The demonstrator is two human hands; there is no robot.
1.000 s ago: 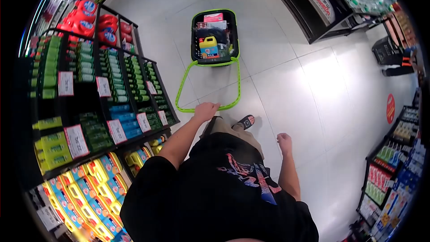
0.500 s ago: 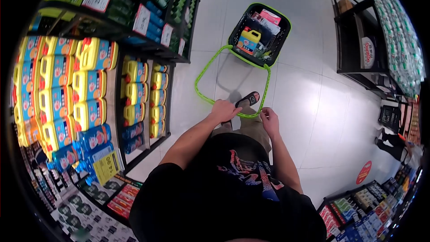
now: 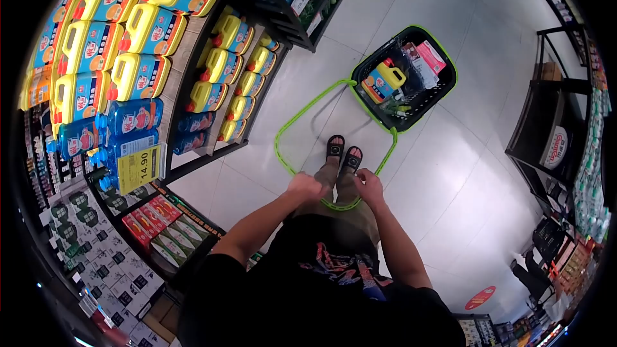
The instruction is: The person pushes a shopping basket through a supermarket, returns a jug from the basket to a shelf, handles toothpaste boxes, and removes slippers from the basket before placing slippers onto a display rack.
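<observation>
A black basket with a green rim point(image 3: 448, 51) stands on the floor ahead, holding a yellow jug point(image 3: 384, 82), a pink-and-white package point(image 3: 430, 57) and other goods. Its long green handle point(image 3: 294, 117) reaches back toward my body. My left hand point(image 3: 308, 186) is closed on the handle's near left part, slightly blurred. At the near right part my right hand point(image 3: 368, 187) has bent fingers against the handle; whether they grip it is hard to make out. My sandalled feet point(image 3: 343, 149) are side by side inside the handle's loop.
Shelves of yellow jugs point(image 3: 139, 77) and blue bottles point(image 3: 136, 117) rise at the left, with a yellow price tag point(image 3: 142, 167). Boxed goods point(image 3: 106, 250) are at the lower left. A black rack point(image 3: 528, 115) stands at the right. A person's dark-clothed legs point(image 3: 535, 276) show at the lower right.
The view has turned, moving the basket rightward in it. My right hand has come from my side to the handle, while my left hand has stayed on it. My feet are now together.
</observation>
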